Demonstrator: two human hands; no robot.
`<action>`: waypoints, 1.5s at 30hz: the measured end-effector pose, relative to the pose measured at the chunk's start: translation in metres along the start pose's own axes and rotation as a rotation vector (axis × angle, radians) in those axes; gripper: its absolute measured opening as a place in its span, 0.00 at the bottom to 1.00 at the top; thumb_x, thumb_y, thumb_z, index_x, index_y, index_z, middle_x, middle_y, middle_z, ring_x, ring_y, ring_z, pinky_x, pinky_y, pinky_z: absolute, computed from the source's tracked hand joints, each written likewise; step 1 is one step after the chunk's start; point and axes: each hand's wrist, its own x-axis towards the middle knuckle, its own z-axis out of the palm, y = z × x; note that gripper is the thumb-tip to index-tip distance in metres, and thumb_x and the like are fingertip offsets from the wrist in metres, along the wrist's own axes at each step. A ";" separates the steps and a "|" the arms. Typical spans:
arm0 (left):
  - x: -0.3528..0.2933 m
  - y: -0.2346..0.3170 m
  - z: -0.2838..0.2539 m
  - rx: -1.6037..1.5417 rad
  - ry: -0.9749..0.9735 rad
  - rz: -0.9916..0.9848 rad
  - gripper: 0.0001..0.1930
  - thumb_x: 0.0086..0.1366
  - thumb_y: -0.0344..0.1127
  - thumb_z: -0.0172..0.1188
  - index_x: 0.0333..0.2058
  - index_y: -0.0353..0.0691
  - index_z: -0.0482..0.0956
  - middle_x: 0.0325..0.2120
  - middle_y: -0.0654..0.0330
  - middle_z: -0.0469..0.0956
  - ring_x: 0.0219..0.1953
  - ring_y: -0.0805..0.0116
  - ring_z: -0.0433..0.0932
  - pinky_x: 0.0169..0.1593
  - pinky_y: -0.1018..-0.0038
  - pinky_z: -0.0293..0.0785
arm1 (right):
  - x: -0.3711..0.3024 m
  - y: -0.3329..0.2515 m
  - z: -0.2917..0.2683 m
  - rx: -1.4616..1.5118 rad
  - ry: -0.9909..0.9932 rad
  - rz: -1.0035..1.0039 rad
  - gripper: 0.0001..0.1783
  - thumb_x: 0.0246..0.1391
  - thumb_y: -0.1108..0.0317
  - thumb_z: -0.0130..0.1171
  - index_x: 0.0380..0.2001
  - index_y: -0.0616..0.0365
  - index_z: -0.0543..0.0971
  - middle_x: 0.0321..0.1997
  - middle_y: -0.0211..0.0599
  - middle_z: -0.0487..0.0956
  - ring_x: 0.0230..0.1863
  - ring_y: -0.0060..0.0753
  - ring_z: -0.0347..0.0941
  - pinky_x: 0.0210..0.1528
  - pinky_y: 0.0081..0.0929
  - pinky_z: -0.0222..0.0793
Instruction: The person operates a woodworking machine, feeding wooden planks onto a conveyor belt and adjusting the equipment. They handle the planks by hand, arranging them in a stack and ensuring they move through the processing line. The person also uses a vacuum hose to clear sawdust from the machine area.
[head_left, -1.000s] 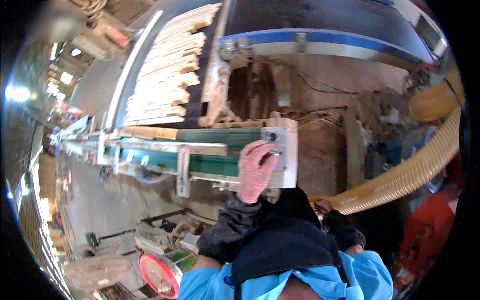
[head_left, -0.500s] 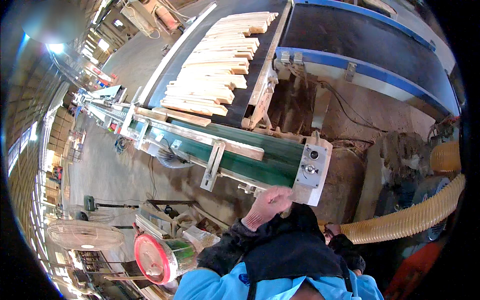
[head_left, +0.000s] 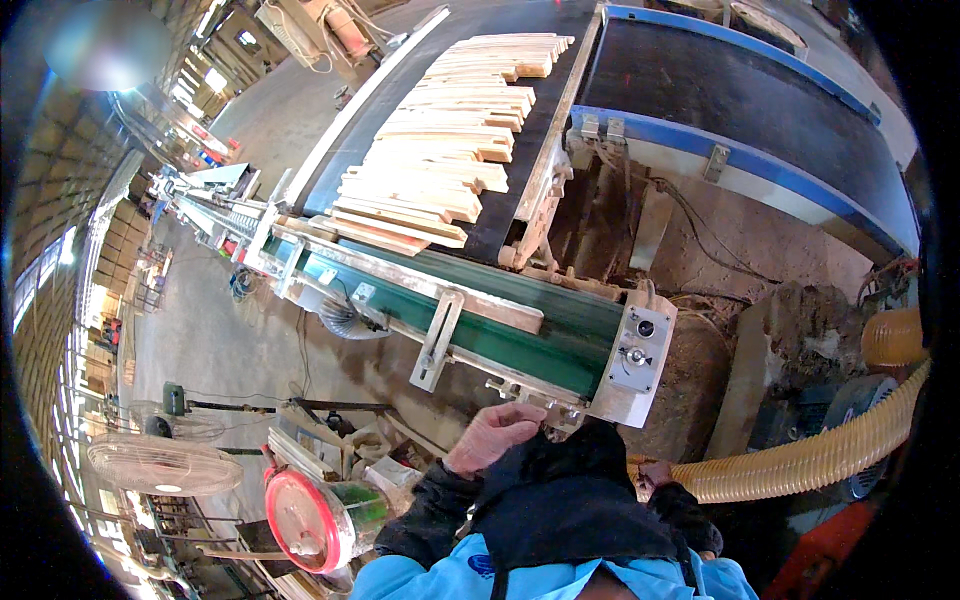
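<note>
My left hand (head_left: 495,436), in a pale pink knit glove, is in front of the near edge of a narrow green conveyor belt (head_left: 480,345). Its fingers are curled in and nothing shows in them. My right hand (head_left: 655,473) is lower right, beside a ribbed yellowish hose (head_left: 800,465); its fingers are mostly hidden by shadow and my sleeve. Beyond the green belt, many pale wooden strips (head_left: 440,150) lie side by side on a wide black belt (head_left: 490,235). The nearest strip (head_left: 385,238) lies by the green belt's far side.
A grey control box (head_left: 637,348) with knobs caps the belt's right end. A slotted metal bracket (head_left: 437,340) stands on its near side. A blue-edged conveyor (head_left: 745,80) is at far right. Lower left are a red-rimmed bucket (head_left: 345,528) and a fan (head_left: 165,464).
My left hand has drawn back leftward from the belt's corner by the control box. The gap between the nearest strip and the other strips has narrowed. The whole view has shifted slightly.
</note>
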 end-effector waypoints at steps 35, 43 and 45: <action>0.225 0.265 -0.509 1.839 0.117 0.642 0.56 0.53 0.55 0.76 0.76 0.46 0.55 0.75 0.50 0.56 0.77 0.49 0.53 0.78 0.48 0.45 | -0.011 -0.927 -0.002 -0.880 0.834 -0.493 0.48 0.53 0.42 0.68 0.73 0.49 0.65 0.80 0.45 0.60 0.82 0.53 0.48 0.82 0.55 0.39; 0.245 0.257 -0.532 1.783 0.078 0.891 0.50 0.54 0.56 0.76 0.70 0.39 0.66 0.71 0.48 0.64 0.74 0.45 0.58 0.78 0.46 0.47 | 0.022 -0.944 -0.018 -1.004 0.818 -0.544 0.52 0.46 0.39 0.74 0.71 0.49 0.68 0.79 0.54 0.59 0.80 0.64 0.49 0.80 0.65 0.40; 0.251 0.269 -0.527 1.702 0.000 0.853 0.49 0.53 0.54 0.76 0.69 0.39 0.66 0.70 0.48 0.65 0.73 0.44 0.60 0.77 0.45 0.49 | 0.021 -0.946 -0.024 -0.951 0.857 -0.618 0.53 0.44 0.42 0.76 0.71 0.51 0.68 0.79 0.55 0.59 0.80 0.66 0.49 0.80 0.67 0.40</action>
